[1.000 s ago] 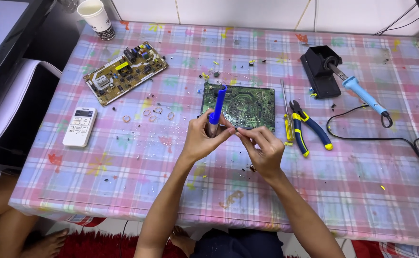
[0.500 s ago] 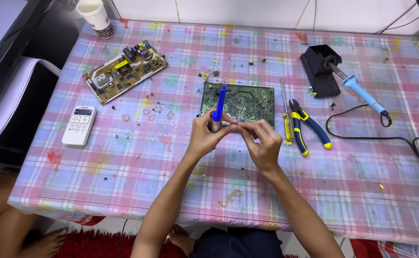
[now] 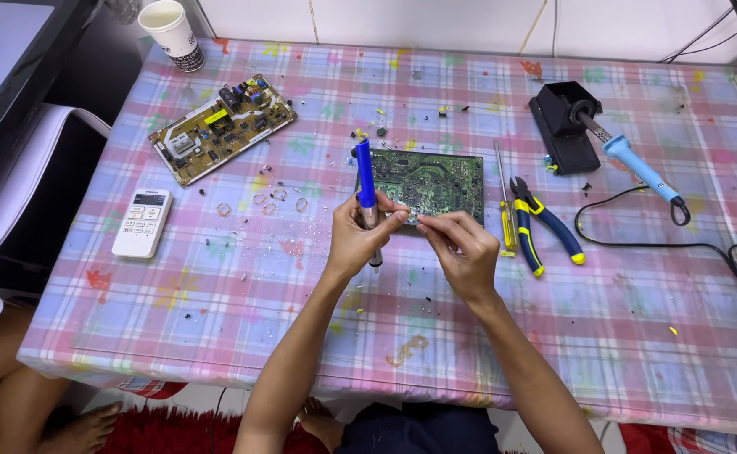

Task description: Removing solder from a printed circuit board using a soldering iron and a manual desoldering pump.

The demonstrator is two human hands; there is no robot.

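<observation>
**Blue pump upright in the left hand, over the green board**

Blue plastic makes up the upper barrel of the pump point(image 3: 367, 181); its lower part is hidden inside the left hand point(image 3: 358, 240), and only a short dark tip shows below the palm. What sits between the fingertips of the two hands is too small to make out.

The pump's long axis runs almost straight up and down in the head view, blue end pointing away from the person toward the wall, dark tip pointing back toward the table edge. It stands over the near left corner of the green board point(image 3: 431, 181), which lies flat on the checked cloth point(image 3: 301, 336).

The left hand is wrapped around the pump, fingers curled tight. The right hand point(image 3: 462, 252) has its fingertips pressed together just beside the left thumb, pinching something at the board's near edge; whether it touches the pump I cannot tell.

Pliers point(image 3: 545, 227) and a yellow screwdriver point(image 3: 504, 210) lie just right of the board.
</observation>
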